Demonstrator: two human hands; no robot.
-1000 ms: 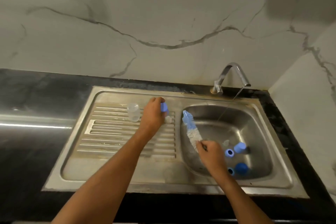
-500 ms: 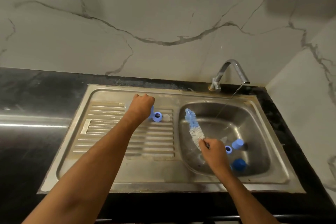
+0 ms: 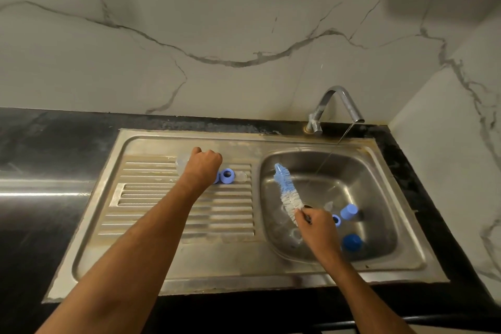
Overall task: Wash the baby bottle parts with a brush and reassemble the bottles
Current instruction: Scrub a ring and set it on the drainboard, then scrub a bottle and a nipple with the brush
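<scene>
Blue-and-white bristled brush (image 3: 286,192) in right hand (image 3: 317,228) grip, left hand (image 3: 203,164) fisted.

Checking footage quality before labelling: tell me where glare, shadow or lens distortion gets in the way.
Head view: a bright glare streak crosses the dark countertop at left; a soft shadow darkens the wall's upper right; wide-angle bending curves the sink edges; the clear parts by the left hand barely show.
</scene>
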